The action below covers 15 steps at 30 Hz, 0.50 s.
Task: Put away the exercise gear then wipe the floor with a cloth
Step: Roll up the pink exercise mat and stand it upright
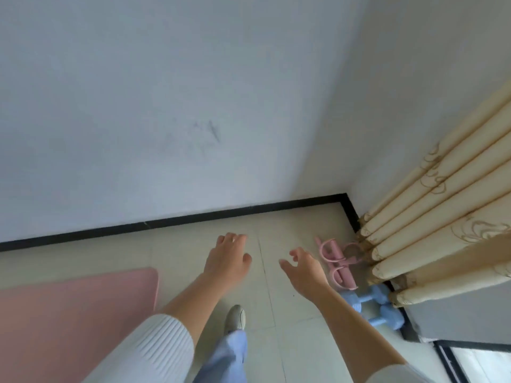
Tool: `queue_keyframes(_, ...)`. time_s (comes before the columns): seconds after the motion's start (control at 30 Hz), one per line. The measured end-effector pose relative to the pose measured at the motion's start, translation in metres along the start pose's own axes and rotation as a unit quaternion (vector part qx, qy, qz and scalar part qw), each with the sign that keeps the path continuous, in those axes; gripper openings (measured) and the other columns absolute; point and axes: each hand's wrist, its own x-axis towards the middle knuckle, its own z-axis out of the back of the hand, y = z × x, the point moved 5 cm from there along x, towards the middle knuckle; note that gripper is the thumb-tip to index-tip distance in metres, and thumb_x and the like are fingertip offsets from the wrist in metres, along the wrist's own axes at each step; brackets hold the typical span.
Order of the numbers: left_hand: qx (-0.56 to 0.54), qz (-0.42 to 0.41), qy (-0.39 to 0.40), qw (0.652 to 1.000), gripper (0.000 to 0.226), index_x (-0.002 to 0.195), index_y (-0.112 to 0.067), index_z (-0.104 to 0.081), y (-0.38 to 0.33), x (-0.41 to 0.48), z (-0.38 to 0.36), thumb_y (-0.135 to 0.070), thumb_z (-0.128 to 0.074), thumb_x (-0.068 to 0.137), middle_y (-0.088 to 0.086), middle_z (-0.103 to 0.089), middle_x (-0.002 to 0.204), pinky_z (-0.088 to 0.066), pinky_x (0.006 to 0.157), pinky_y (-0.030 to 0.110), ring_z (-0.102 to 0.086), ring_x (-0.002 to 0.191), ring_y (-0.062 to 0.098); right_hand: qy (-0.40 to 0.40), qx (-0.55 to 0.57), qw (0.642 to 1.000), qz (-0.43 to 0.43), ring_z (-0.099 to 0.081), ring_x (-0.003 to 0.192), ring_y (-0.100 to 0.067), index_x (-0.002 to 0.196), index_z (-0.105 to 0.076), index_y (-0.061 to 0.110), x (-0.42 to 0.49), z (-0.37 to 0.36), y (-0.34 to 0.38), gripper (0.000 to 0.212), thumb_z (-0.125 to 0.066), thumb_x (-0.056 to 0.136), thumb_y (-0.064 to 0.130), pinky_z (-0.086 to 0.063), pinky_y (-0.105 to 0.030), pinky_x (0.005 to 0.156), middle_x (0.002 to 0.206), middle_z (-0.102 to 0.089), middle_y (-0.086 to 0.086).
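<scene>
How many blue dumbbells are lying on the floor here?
2. The first dumbbell lies just nearer than the pink pedal puller; the second dumbbell lies nearer still, by the curtain. Others may hide behind its folds.

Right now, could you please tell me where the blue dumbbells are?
In the head view the blue dumbbells lie on the floor at lower right, beside the curtain, just nearer the person than the pink pull-band trainer.
</scene>
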Motion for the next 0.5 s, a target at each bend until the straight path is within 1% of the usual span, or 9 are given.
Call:
queue_keyframes(0.07,-0.01,0.036,-0.01,0.999,0.046,0.139,-0.016,-0.038,0.029,-0.046,0.014,-0.023,-0.044,0.093,0.005,-0.042,0.141,-0.042,0.097,0.035,-0.035,0.129,0.023,0.029,-0.021,0.999,0.021,-0.054,0.109,-0.019,0.13,-0.047,0.012,-0.031,-0.023,0.027,0.047,-0.052,0.093,0.04,-0.044,-0.03,0.088,0.129,-0.053,-0.005)
queue_keyframes(0.2,-0.024,0.111,-0.028,0.993,0.048,0.141,-0.016,-0.036,0.099,-0.134,0.038,-0.024,-0.044,0.094,0.006,-0.04,0.143,-0.04,0.1,0.035,-0.032,0.131,0.023,0.079,-0.059,0.993,0.069,-0.05,0.095,-0.013,0.13,-0.047,0.012,-0.086,-0.081,0.081,0.046,-0.051,0.094,0.04,-0.042,-0.027,0.083,0.128,-0.052,-0.004)
queue_keyframes(0.27,-0.038,0.15,-0.035,0.987,0.048,0.141,-0.017,-0.035,0.136,-0.175,0.045,-0.024,-0.043,0.095,0.006,-0.038,0.143,-0.039,0.101,0.036,-0.031,0.132,0.023,0.097,-0.064,0.989,0.09,-0.05,0.092,-0.012,0.13,-0.047,0.012,-0.111,-0.115,0.106,0.045,-0.05,0.095,0.04,-0.043,-0.027,0.082,0.128,-0.052,-0.005)
queue_keyframes(0.43,-0.062,0.19,-0.061,0.978,0.046,0.14,-0.017,-0.037,0.229,-0.279,0.061,-0.023,-0.043,0.094,0.005,-0.041,0.141,-0.039,0.102,0.037,-0.034,0.13,0.023,0.12,-0.086,0.982,0.118,-0.055,0.104,-0.019,0.129,-0.048,0.011,-0.182,-0.21,0.163,0.045,-0.05,0.095,0.04,-0.044,-0.03,0.086,0.127,-0.054,-0.006)
queue_keyframes(0.5,-0.065,0.192,-0.07,0.977,0.046,0.139,-0.018,-0.038,0.272,-0.323,0.065,-0.023,-0.043,0.094,0.004,-0.041,0.141,-0.04,0.102,0.038,-0.034,0.129,0.023,0.121,-0.097,0.981,0.12,-0.056,0.104,-0.021,0.129,-0.048,0.011,-0.214,-0.253,0.185,0.045,-0.051,0.094,0.039,-0.044,-0.031,0.085,0.127,-0.054,-0.006)
